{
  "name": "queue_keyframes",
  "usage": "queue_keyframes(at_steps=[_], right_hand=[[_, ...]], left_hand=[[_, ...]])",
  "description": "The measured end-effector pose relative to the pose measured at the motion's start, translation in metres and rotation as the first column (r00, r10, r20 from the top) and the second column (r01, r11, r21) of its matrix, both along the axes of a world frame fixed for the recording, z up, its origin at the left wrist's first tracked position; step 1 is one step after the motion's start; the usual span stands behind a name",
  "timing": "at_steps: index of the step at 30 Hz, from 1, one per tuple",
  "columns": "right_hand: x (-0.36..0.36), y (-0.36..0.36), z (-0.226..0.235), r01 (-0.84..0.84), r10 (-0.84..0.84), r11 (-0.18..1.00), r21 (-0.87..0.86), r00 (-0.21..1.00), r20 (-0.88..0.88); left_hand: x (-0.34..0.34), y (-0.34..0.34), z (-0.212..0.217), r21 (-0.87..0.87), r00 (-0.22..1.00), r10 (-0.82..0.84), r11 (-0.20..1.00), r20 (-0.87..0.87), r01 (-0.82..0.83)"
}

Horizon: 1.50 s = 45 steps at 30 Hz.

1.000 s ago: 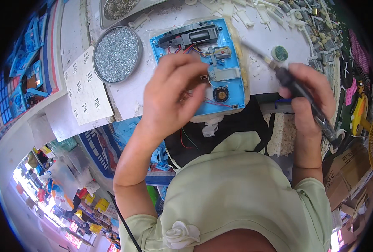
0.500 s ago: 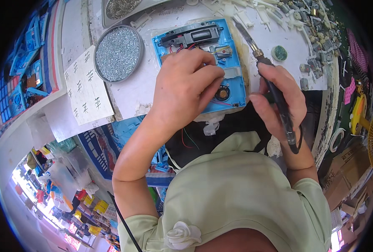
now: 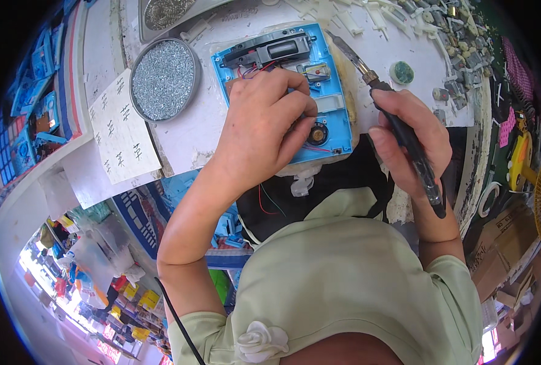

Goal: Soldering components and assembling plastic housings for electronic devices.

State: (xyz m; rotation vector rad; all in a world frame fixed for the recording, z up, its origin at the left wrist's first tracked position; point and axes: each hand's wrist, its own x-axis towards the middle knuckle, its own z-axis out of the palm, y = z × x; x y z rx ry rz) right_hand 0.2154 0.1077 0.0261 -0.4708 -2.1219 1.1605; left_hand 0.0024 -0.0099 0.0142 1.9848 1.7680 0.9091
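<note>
A blue plastic housing [image 3: 334, 131] lies open on the table before me. Inside it are a black module [image 3: 276, 52], a small motor unit [image 3: 315, 72], thin wires and a round speaker [image 3: 317, 134]. My left hand [image 3: 264, 112] reaches over the housing's left half with its fingers bent down into it. What those fingertips pinch is hidden beneath the hand. In my right hand [image 3: 413, 134] is a soldering iron [image 3: 402, 131], held like a pen at the housing's right. Its tip points up and away, apart from the housing.
A round dish of small screws [image 3: 164, 79] stands left of the housing beside a handwritten paper [image 3: 123, 131]. A small round tin [image 3: 401, 72] sits to the right. Small motors [image 3: 459, 70] and white plastic parts [image 3: 346, 21] are heaped farther back. Blue housings [image 3: 42, 61] fill the far left.
The whole view has shifted slightly, moving the table items a little left. My right hand and the soldering iron sit slightly farther from the housing. My left hand stays over it.
</note>
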Motion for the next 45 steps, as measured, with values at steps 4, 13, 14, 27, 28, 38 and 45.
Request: queue_keyframes(at_steps=[4,13,14,27,28,38,45], right_hand=[[0.002,0.005,0.001,-0.011,0.011,1.0,0.022,1.0,0.012],[0.01,0.014,0.005,0.021,-0.021,0.999,0.025,1.0,0.023],[0.009,0.014,0.004,0.017,-0.018,0.999,0.04,1.0,0.015],[0.018,0.02,0.004,-0.127,0.12,0.98,-0.151,0.991,-0.056],[0.02,0.018,0.005,-0.129,0.118,0.959,-0.253,0.991,-0.061],[0.023,0.026,0.011,-0.2,0.237,0.894,-0.4,0.97,0.046],[0.017,0.023,0.011,-0.182,0.248,0.884,-0.43,0.963,0.104]], left_hand=[[0.002,0.0,0.008,-0.054,1.0,0.01,0.998,-0.013,-0.011],[-0.002,-0.002,0.01,-0.114,0.998,-0.023,0.993,-0.054,0.017],[-0.002,-0.002,0.009,-0.112,0.998,-0.023,0.994,-0.052,0.017],[0.003,0.002,0.013,-0.157,0.999,0.001,0.988,-0.051,-0.009],[0.002,0.002,0.013,-0.162,0.999,0.002,0.987,-0.049,-0.01],[0.0,0.006,0.015,-0.146,0.997,-0.026,0.989,-0.073,0.015],[0.001,0.005,0.017,-0.194,0.998,-0.022,0.981,-0.053,0.011]])
